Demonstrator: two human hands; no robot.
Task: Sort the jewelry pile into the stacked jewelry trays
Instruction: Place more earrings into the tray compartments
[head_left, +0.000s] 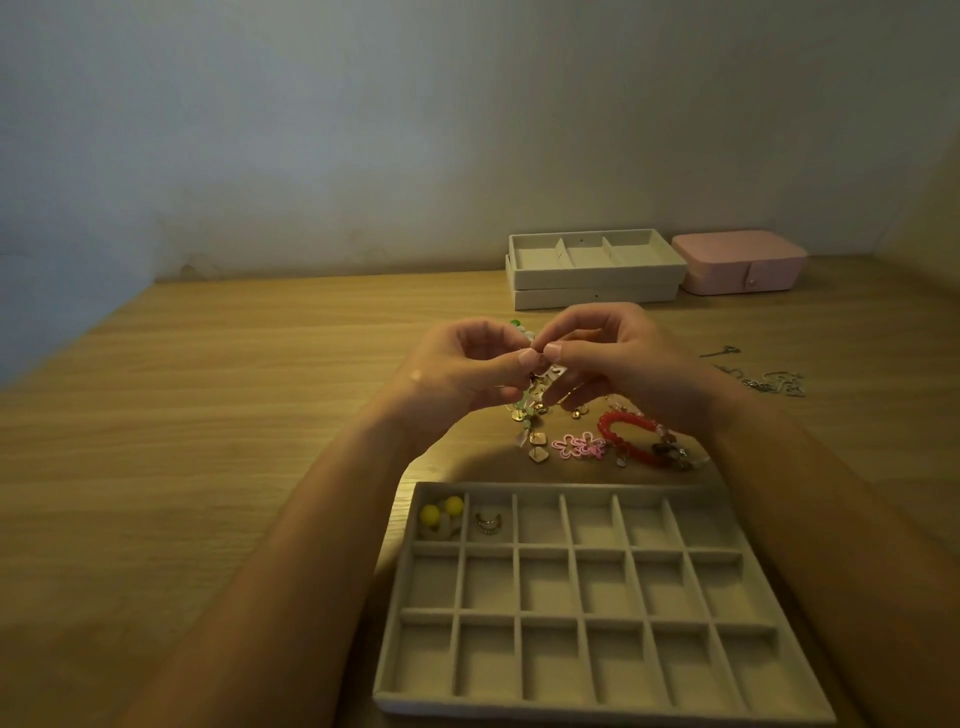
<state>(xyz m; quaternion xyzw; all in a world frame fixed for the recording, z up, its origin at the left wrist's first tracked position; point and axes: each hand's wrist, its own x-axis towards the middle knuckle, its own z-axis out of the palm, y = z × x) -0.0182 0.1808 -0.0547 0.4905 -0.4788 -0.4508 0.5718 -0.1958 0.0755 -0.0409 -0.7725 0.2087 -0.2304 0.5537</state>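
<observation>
My left hand (467, 371) and my right hand (618, 364) meet fingertip to fingertip above the jewelry pile (550, 415), both pinching a small piece that I cannot make out. Under them lie gold earrings, pink flower pieces (579, 445) and a red bead bracelet (623, 434). A grey compartment tray (576, 706) sits nearest me. Its top-left cell holds yellow ball earrings (441, 512); the cell beside it holds a silver ring (488, 521). Two stacked trays (595, 291) stand at the back by the wall.
A shut pink jewelry box (740, 260) stands right of the stacked trays. Silver chains (769, 382) lie on the wooden table (208, 415) to the right. The wall runs close behind the table's far edge.
</observation>
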